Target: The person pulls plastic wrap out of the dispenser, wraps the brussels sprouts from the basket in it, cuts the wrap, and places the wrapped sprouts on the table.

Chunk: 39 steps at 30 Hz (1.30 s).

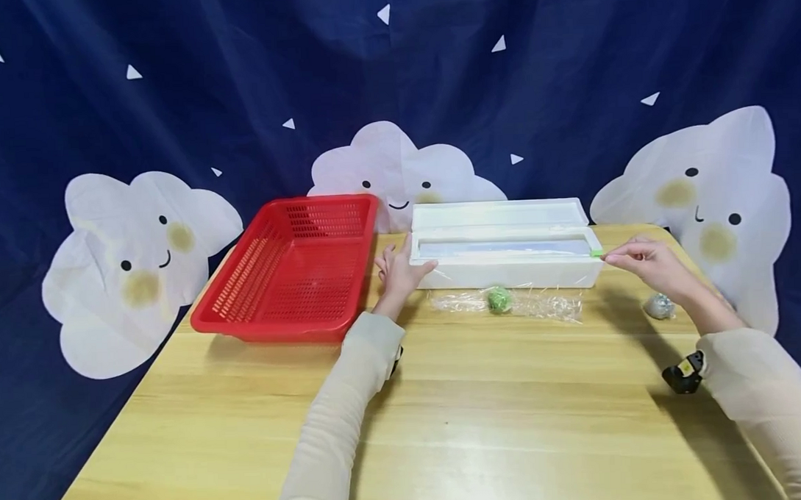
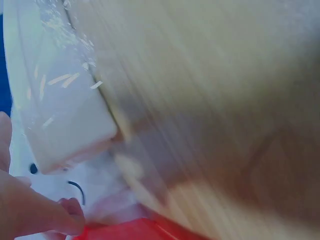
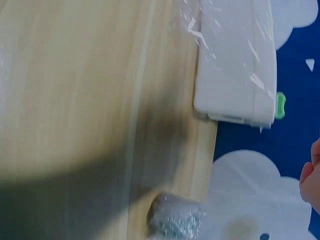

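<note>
A long white box (image 1: 501,272) with a raised lid (image 1: 498,214) stands at the back of the table; it looks like a cling film dispenser. My left hand (image 1: 400,270) is at its left end, fingers spread, thumb overlapping the front in the head view. A green slider (image 1: 596,253) sits on its right end. The fingertips of my right hand (image 1: 653,265) are right beside it, thumb and forefinger close together; the right wrist view shows a gap to the slider (image 3: 281,105). Before the box lies clear film (image 1: 548,306) with a green ball (image 1: 499,299).
A red perforated basket (image 1: 309,282) stands left of my left hand. At the right lies a round thing wrapped in shiny clear film (image 1: 658,306), close to the table edge. A dark blue curtain (image 1: 394,73) with cloud figures hangs behind the wooden table (image 1: 459,424).
</note>
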Available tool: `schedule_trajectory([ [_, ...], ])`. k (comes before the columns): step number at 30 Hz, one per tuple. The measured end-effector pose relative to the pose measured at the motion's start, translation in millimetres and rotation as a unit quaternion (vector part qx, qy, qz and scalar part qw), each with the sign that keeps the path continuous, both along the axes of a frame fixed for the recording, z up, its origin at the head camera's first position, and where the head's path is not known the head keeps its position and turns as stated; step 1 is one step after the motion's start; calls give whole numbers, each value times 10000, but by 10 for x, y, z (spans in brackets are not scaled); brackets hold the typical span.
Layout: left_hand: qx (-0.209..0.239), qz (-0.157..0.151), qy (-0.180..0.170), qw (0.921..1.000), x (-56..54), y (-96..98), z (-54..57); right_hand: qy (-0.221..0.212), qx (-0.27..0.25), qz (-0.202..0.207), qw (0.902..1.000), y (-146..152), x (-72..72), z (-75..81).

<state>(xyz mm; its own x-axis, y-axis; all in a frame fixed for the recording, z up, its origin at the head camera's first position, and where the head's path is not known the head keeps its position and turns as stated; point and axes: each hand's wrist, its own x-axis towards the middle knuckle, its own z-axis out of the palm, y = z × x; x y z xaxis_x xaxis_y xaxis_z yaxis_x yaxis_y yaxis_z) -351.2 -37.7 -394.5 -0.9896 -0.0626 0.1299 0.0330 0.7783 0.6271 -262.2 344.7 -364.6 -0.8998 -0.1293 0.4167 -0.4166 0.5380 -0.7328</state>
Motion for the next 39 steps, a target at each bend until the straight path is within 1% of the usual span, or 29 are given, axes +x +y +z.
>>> schedule_trajectory([
  [2,-21,-147,313,9994,51,37,51,-82,157,29,9998,-38,-15,-13],
  [3,-111,-250,467,9985,88,61,80,-131,228,65,9996,-58,-22,-22],
  [5,-366,-457,691,9959,182,120,140,-228,366,189,9989,-109,-37,-45],
  [7,-682,-699,814,9919,283,184,182,-345,489,363,9976,-177,-50,-71],
  [8,-818,-814,784,9902,333,217,199,-372,505,488,9968,-223,-53,-83],
  [10,-963,-1098,581,9876,418,291,218,-420,570,713,9949,-331,-52,-93],
  [12,-1047,-1419,247,9840,479,370,219,-531,590,907,9927,-447,-44,-97],
  [14,-1168,-1737,-138,9777,520,437,199,-699,657,1082,9895,-572,-40,-100],
  [15,-1247,-1898,-282,9735,529,464,178,-792,717,1142,9877,-637,-39,-102],
  [17,-1516,-2200,-502,9623,541,508,128,-970,891,1309,9826,-750,-49,-120],
  [20,-2064,-2629,-679,9400,548,554,48,-1101,1242,1661,9720,-889,-82,-175],
  [23,-2650,-2935,-632,9163,551,596,-9,-1250,1564,1850,9621,-980,-108,-252],
  [25,-2931,-3038,-477,9053,549,624,-37,-1356,1702,1875,9579,-1023,-120,-309],
  [26,-3020,-3059,-373,9021,547,638,-50,-1409,1777,1841,9564,-1040,-124,-337],
  [28,-3052,-3088,-235,9005,540,666,-70,-1351,1955,1805,9544,-1075,-133,-386],
  [29,-3005,-3082,-185,9024,535,679,-80,-1287,2043,1796,9537,-1093,-138,-404],
  [31,-2856,-3037,-143,9088,527,703,-94,-1083,2194,1779,9531,-1128,-151,-434],
  [33,-2669,-2950,-193,9172,517,725,-110,-870,2314,1741,9532,-1159,-169,-455],
  [35,-2579,-2836,-205,9234,510,738,-123,-666,2407,1692,9534,-1185,-191,-474],
  [39,-2496,-2663,-259,9307,492,769,-150,-414,2652,1541,9509,-1212,-234,-501],
])
